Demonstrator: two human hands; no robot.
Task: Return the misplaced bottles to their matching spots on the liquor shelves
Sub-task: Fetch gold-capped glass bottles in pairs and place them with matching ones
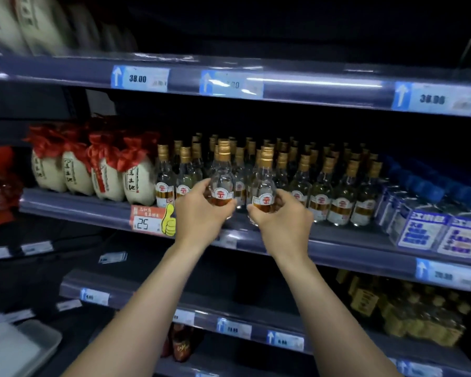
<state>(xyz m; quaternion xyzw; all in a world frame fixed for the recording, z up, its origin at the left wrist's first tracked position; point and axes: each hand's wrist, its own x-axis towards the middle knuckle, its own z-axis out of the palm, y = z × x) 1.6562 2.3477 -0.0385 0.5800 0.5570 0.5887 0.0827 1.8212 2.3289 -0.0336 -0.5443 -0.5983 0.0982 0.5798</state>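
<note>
1. fingers [230, 207] of the left hand [199, 213] are curled close round the lower body of the left bottle [223, 180], with the thumb on its left side. the right hand [282, 220] grips the right bottle [264, 183] the same way, low on its label.
2. both bottles are clear, with gold caps and red-and-gold labels. they are upright and side by side at the centre of the frame, just over the front edge of the middle shelf [337, 247]. the hands cover their bases, so i cannot tell whether they rest on it.
3. hard to read on my feed: the upper left is smeared by blur, the space above the top rail is dark, and glare wipes out the middle tag's digits.
4. counts: two bottles in hand. four white jars [104, 178] with red cloth tops stand at centre left. three blue price tags [140, 78] sit on the top rail, two reading 38.00. one orange tag [147, 221] is marked 25 beside a yellow thumb.
5. the matching bottles [343, 197] stand in rows right of the jars. in the front row i count two left of the hands and four right; the rows behind are too dim to count.
6. blue-capped packs [430, 227] at the right edge are cut off by the frame. yellow bottles [419, 319] at lower right are blurred.
</note>
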